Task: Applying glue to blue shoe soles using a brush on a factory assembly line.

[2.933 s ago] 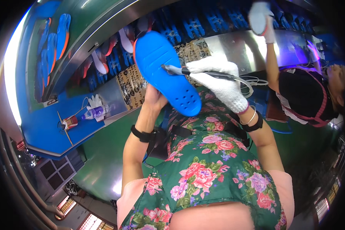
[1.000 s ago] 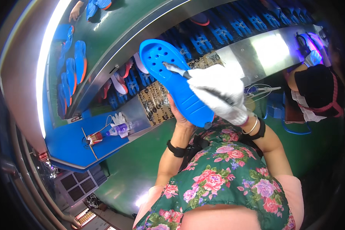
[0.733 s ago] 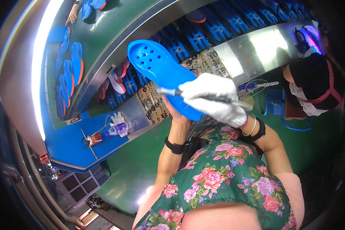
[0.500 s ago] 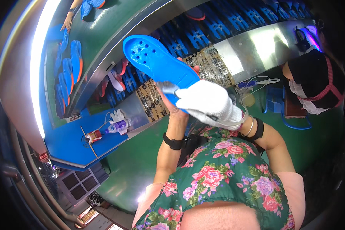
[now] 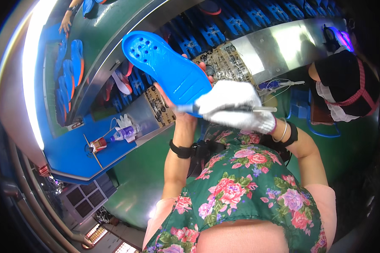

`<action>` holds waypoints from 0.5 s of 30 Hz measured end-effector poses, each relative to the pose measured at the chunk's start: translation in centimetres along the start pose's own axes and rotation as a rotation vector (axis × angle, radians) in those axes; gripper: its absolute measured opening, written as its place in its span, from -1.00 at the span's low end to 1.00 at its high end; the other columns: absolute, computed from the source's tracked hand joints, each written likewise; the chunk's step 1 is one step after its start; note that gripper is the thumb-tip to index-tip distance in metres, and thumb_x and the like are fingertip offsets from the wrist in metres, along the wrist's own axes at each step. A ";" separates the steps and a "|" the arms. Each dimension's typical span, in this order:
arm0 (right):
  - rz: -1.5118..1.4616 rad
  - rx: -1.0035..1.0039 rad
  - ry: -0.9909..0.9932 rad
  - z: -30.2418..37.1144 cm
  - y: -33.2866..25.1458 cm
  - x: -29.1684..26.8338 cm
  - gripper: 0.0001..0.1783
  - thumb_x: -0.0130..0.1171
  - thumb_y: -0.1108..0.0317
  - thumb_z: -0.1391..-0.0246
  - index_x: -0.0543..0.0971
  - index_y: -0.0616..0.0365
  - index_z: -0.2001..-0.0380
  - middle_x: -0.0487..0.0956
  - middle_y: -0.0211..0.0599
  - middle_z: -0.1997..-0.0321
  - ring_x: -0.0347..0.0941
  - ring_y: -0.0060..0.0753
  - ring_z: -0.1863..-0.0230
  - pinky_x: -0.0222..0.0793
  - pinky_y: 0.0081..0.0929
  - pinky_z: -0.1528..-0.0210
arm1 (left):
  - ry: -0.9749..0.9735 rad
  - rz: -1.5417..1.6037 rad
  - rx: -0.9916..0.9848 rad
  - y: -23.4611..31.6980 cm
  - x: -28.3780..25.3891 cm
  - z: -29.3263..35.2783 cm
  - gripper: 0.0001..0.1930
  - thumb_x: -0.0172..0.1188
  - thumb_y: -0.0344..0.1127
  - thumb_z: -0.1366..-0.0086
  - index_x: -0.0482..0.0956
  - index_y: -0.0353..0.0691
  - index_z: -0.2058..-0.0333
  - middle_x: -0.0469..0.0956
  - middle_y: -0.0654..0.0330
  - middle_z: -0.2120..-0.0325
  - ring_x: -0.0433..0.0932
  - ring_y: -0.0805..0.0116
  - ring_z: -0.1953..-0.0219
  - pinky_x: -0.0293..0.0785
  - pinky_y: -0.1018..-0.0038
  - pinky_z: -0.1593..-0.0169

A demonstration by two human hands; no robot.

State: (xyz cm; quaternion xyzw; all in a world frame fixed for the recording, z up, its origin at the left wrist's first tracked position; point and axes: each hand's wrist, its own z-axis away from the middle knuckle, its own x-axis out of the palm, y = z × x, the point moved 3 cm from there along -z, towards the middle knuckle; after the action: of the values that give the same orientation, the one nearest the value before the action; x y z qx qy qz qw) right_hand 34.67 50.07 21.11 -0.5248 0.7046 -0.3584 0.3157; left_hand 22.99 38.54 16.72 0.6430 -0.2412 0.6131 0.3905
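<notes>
A blue shoe sole [image 5: 166, 69] lies tilted across my bare left hand [image 5: 182, 119], its inner face up. The fingers wrap the sole's far edge and the thumb side presses the near edge. Several round holes dot one rounded end, and its surface looks shiny and wet. My right hand [image 5: 234, 105], in a white knitted glove, is closed round a brush [image 5: 264, 109] with a pale handle. The brush's tip, smeared by motion, is over the sole's near end; whether it touches cannot be made out.
Behind the sole, a rack holds rows of blue soles [image 5: 236, 25]. More blue-and-orange soles [image 5: 77, 63] lie on a green belt at left, near another person's hand [image 5: 66, 22]. A purple-labelled bottle [image 5: 124, 133] and a red cup [image 5: 98, 144] stand on the blue table. Someone sits at right.
The sole and my left hand have shifted left and slightly up in view. My gloved hand has turned, bringing the brush handle into sight, and the tip is now nearer the sole's end.
</notes>
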 end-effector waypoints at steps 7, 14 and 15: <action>0.173 -0.124 -0.098 1.2 -1.8 0.7 -0.79 0.44 0.47 0.01 0.75 0.01 0.24 0.74 -0.29 0.14 0.67 -0.24 0.20 0.59 -0.35 0.10 | -0.111 -0.131 -0.142 1.9 -1.4 0.5 0.14 0.25 0.55 -0.08 0.10 -0.09 -0.44 0.39 -0.26 -0.20 0.53 -0.31 -0.06 0.55 -0.11 -0.08; 0.255 -0.160 -0.094 2.3 -1.7 0.5 -0.68 0.44 0.47 0.06 0.74 -0.02 0.16 0.72 -0.29 0.08 0.64 -0.21 0.26 0.57 -0.32 0.19 | -0.003 -0.239 -0.194 2.0 -1.5 0.7 0.23 0.30 0.53 -0.03 0.06 -0.23 -0.44 0.38 -0.30 -0.18 0.57 -0.24 -0.02 0.63 -0.01 -0.04; 0.235 -0.107 -0.123 2.4 -2.6 0.8 -0.72 0.45 0.47 0.06 0.75 -0.03 0.21 0.73 -0.29 0.11 0.64 -0.21 0.26 0.57 -0.32 0.21 | -0.023 -0.203 -0.226 2.0 -1.7 0.9 0.24 0.31 0.52 -0.03 0.05 -0.25 -0.44 0.38 -0.30 -0.18 0.58 -0.23 -0.02 0.62 -0.01 -0.08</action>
State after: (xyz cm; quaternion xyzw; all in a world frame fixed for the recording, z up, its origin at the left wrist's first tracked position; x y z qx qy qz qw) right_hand 37.74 48.43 21.91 -0.4757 0.7587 -0.2479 0.3695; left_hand 21.68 36.38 15.55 0.6230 -0.2470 0.5321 0.5175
